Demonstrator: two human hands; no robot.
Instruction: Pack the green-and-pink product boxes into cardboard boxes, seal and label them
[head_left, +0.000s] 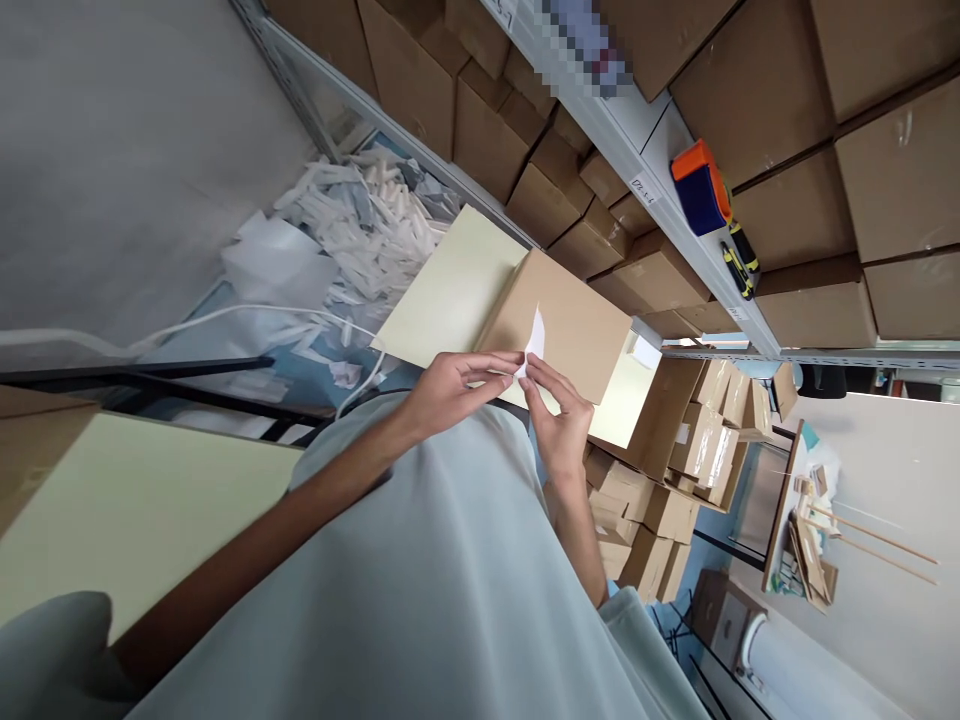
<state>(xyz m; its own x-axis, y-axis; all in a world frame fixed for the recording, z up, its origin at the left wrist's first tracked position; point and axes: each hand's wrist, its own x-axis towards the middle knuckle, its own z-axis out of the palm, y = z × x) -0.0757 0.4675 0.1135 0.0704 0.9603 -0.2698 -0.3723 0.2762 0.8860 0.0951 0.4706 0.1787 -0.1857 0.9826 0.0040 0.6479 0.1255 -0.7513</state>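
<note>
Stockroom / packing area, pretty clearly

Metal shelving [652,125] is crammed with plain cardboard boxes [907,180]. A tape dispenser [701,187] and a utility knife [741,262] sit on the shelf edge, there's an open carton [679,395] full of small boxes close by, and a heap of white paper strips [360,225] lies off to the side.

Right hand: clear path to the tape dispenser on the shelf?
Probably yes: open air between right hand and tape dispenser, though its fingers pinch a paper slip with the left hand.
</note>
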